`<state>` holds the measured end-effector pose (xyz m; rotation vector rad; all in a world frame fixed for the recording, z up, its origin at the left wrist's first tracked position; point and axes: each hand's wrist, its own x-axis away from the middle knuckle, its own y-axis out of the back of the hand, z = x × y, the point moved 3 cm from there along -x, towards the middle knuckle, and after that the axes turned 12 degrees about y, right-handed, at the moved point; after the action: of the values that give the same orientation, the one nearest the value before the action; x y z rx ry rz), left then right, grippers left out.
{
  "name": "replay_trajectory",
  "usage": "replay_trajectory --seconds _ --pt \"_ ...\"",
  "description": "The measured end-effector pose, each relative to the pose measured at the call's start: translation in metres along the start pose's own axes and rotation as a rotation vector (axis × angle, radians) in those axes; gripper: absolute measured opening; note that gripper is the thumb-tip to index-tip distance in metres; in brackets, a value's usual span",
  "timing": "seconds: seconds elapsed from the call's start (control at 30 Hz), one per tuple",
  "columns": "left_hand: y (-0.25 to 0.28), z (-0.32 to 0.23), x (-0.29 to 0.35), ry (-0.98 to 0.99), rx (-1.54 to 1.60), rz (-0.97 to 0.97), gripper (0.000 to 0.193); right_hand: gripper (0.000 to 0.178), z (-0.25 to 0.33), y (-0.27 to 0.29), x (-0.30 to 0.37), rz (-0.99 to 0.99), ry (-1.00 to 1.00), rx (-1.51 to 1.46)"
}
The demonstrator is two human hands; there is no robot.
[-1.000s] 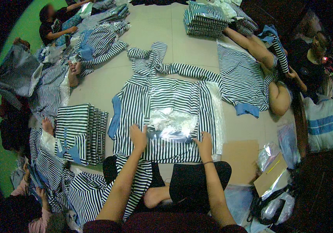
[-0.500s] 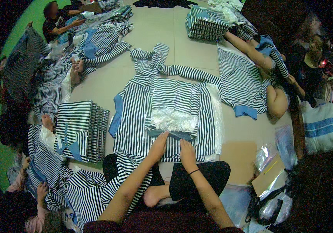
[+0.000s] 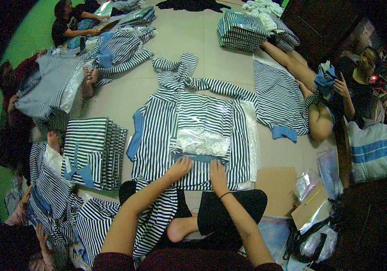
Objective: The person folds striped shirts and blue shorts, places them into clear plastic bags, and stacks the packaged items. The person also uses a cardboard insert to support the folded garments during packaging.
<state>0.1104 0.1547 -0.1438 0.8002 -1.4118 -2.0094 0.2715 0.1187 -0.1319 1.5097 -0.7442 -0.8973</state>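
A folded black-and-white striped garment in a clear plastic bag (image 3: 204,113) lies in front of me, with a white lace panel and a blue band at its near end. Both hands are at that near end. My left hand (image 3: 180,167) has its fingers curled on the bag's near edge, at the left end of the blue band. My right hand (image 3: 218,175) pinches the same edge a little to the right. The bag rests on a spread striped garment (image 3: 153,131) with blue cuffs, its sleeves stretched out beyond.
A stack of bagged striped garments (image 3: 87,151) stands left, another stack (image 3: 242,30) far right. Co-workers sit on both sides, handling striped garments. A cardboard sheet (image 3: 274,189), plastic bags (image 3: 326,244) and a white-and-blue sack (image 3: 372,150) lie to the right.
My fingers, stretched out flat before, are now curled in at the bag's near edge. My left hand has shifted slightly left and nearer. A co-worker at left has raised a striped garment.
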Motion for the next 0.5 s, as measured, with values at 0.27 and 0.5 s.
replay_trajectory --seconds 0.27,0.5 --pt "-0.022 -0.011 -0.015 -0.025 -0.206 0.045 0.022 0.036 -0.024 0.003 -0.01 -0.043 0.12 0.038" --pt "-0.062 -0.006 0.005 -0.274 -0.281 0.12 0.023 0.035 -0.03 0.004 0.007 -0.005 0.321 0.123"
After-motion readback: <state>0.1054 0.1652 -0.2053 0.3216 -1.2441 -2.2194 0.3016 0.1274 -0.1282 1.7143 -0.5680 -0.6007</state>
